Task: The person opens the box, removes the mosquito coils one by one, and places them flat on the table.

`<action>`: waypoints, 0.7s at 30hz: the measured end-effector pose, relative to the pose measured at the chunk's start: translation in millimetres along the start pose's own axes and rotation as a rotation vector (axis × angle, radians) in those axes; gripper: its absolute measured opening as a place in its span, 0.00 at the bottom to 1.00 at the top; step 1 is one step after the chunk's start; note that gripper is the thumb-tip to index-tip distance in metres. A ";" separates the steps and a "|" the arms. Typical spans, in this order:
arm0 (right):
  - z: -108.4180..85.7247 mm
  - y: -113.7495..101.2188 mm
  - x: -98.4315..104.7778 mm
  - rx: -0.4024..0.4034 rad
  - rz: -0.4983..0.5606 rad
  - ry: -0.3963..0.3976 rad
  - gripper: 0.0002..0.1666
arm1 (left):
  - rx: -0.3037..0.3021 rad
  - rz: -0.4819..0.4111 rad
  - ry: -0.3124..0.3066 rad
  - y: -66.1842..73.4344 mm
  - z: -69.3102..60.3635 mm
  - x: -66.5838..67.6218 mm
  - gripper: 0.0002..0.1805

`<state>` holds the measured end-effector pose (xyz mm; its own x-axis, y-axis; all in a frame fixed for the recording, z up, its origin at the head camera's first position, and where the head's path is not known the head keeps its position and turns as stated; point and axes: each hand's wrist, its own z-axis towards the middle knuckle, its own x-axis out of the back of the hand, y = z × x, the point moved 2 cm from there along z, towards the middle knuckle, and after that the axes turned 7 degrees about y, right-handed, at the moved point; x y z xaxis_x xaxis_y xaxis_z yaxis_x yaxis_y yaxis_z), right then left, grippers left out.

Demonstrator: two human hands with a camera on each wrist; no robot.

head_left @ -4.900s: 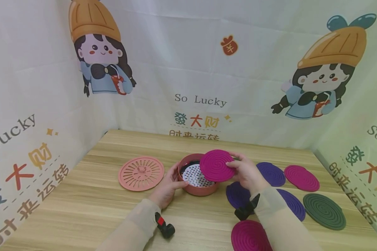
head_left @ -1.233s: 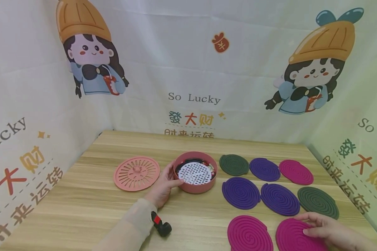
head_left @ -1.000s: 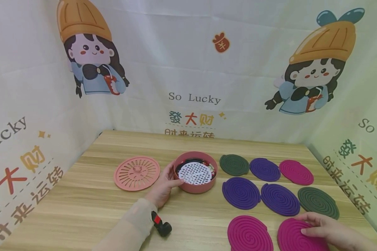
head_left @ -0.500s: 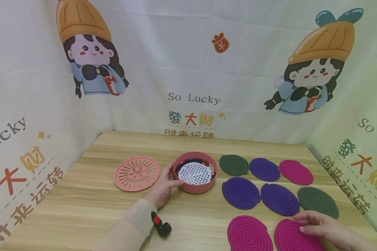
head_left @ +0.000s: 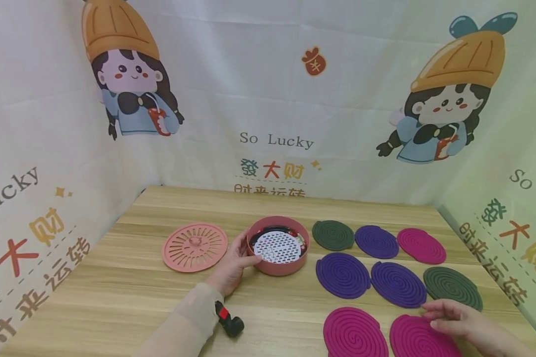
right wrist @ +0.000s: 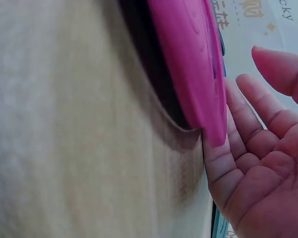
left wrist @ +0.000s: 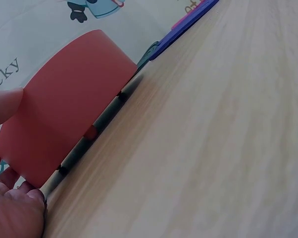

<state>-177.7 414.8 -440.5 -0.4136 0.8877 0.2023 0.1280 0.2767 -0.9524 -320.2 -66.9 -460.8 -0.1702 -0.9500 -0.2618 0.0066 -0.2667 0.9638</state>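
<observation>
In the head view my left hand holds a round pink mosquito coil holder by its left side, thumb at the rim. Inside the holder lies a white perforated disc with a dark band around it. The left wrist view shows the holder's plain red-pink wall between thumb and fingers, low over the table. My right hand is at the right edge of a magenta mosquito coil at the front right. In the right wrist view its thumb stands off the magenta coil, while the fingers are beside the edge.
A pink slotted lid with a knob lies left of the holder. Right of it are green, purple and magenta coils in rows. Another magenta coil lies at the front. Printed cloth hangs behind the table.
Earlier my right hand held a magenta coil over the holder. That coil is now at the front right, and the thumb has come off it. My left hand keeps holding the holder.
</observation>
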 end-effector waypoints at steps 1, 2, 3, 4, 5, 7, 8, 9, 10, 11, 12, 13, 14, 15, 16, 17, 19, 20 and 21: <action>-0.1 -0.1 0.3 -0.011 -0.004 0.007 0.16 | 0.005 -0.001 0.006 -0.1 0.1 0.0 0.46; 0.1 -0.2 0.6 -0.019 -0.010 0.014 0.15 | 0.006 0.001 0.006 -0.1 0.1 -0.1 0.46; 0.1 -0.2 0.7 -0.021 -0.019 0.021 0.15 | 0.007 0.003 0.006 -0.1 0.1 0.0 0.46; 0.2 0.0 0.9 -0.025 -0.033 0.030 0.17 | 0.009 0.005 0.006 -0.3 0.3 0.1 0.46; 0.4 -0.2 1.0 -0.028 -0.048 0.036 0.18 | 0.009 0.007 0.006 -0.4 0.2 0.0 0.46; 0.8 0.1 1.7 -0.042 -0.074 0.049 0.23 | 0.010 0.008 0.006 -0.4 0.1 0.0 0.46; 1.0 0.3 2.1 -0.044 -0.083 0.052 0.25 | 0.008 0.007 0.005 0.0 0.0 -0.2 0.46; 1.0 0.6 2.6 -0.046 -0.091 0.056 0.26 | 0.009 0.005 0.006 0.1 -0.1 -0.2 0.46; 1.1 0.8 3.2 -0.044 -0.094 0.057 0.27 | 0.007 0.004 0.004 0.0 0.0 -0.3 0.46; 1.2 1.1 3.7 -0.037 -0.084 0.054 0.27 | 0.006 0.002 0.003 0.1 0.1 -0.5 0.46; 1.2 1.2 4.2 -0.032 -0.072 0.055 0.25 | 0.005 0.000 0.003 -0.1 0.3 -0.6 0.46; 1.0 1.1 4.1 -0.020 -0.045 0.049 0.23 | 0.005 -0.003 0.001 -0.1 0.5 -0.5 0.46; 0.8 0.5 4.0 -0.017 -0.021 0.045 0.21 | 0.006 -0.006 0.002 -0.1 0.6 -0.5 0.46; 0.8 -0.4 4.0 -0.012 -0.008 0.040 0.21 | 0.009 -0.006 0.003 -0.3 0.7 -0.4 0.46; 0.7 -1.9 3.9 -0.007 -0.008 0.041 0.20 | 0.010 -0.008 0.003 -0.2 0.9 -0.5 0.46; 0.3 -3.9 3.9 -0.008 -0.020 0.051 0.21 | 0.011 -0.012 0.004 0.0 0.9 -0.6 0.46; -0.1 -9.5 4.7 -0.026 -0.067 0.083 0.23 | 0.018 -0.018 0.007 0.2 0.8 -0.9 0.45; -0.3 -13.2 5.0 -0.037 -0.111 0.108 0.26 | 0.021 -0.020 0.010 0.2 0.9 -1.1 0.45; -0.1 -17.3 4.9 -0.041 -0.156 0.140 0.29 | 0.024 -0.020 0.011 0.4 1.1 -1.2 0.45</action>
<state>-181.9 414.4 -423.0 -0.3023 0.8746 0.3791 0.1099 0.4270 -0.8975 -321.1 -65.6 -460.0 -0.1590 -0.9464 -0.2811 -0.0199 -0.2815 0.9593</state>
